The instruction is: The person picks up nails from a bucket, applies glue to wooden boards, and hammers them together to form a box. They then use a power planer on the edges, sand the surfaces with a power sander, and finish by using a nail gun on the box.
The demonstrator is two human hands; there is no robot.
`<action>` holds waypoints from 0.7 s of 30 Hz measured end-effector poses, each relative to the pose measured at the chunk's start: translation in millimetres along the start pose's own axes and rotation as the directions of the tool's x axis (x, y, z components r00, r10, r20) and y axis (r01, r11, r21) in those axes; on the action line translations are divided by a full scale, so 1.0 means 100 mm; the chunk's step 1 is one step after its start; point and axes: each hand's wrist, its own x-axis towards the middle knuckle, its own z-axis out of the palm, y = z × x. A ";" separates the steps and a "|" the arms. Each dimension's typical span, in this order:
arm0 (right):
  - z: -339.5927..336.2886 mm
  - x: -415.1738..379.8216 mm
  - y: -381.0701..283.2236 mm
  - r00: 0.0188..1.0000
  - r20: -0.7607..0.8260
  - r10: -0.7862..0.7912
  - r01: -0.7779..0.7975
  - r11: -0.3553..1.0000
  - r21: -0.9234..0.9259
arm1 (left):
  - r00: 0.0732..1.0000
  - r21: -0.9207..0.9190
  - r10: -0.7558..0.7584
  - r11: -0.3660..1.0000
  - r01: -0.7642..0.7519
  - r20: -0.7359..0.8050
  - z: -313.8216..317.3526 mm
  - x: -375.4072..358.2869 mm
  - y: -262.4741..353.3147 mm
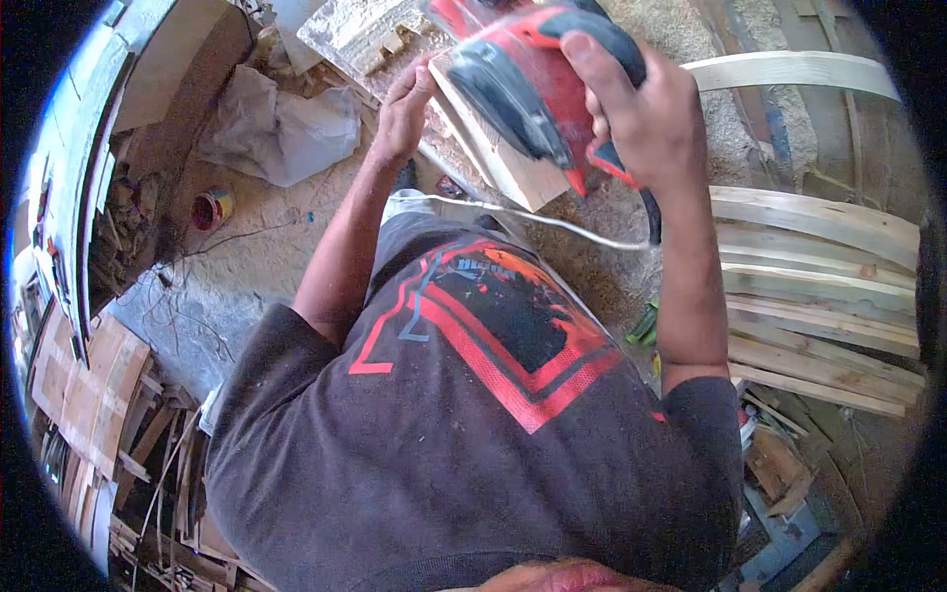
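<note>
My right hand (641,113) is wrapped round the handle of a red and black power sander (547,74). The sander is tilted, its dark flat base turned toward a pale wooden piece (518,173) and overlapping it in this view. From the handle's rear end a black sleeve leads into a white cord (552,219), which runs left across the front of my shirt. At the wood's left edge is my left hand (402,113), its fingers closed together against that edge.
Several pale wooden strips (809,276) lie at the right, and a curved strip (789,71) extends past the sander. Sawdust covers the work surface. On the left are a white plastic sack (286,128), a small red pot (209,209) and stacked scrap boards (94,395).
</note>
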 end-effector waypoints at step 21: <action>-0.24 -2.08 0.60 0.976 -0.043 0.213 -0.210 0.975 0.069 | 0.970 0.247 0.100 0.957 -0.155 0.220 -0.25 -0.01 0.00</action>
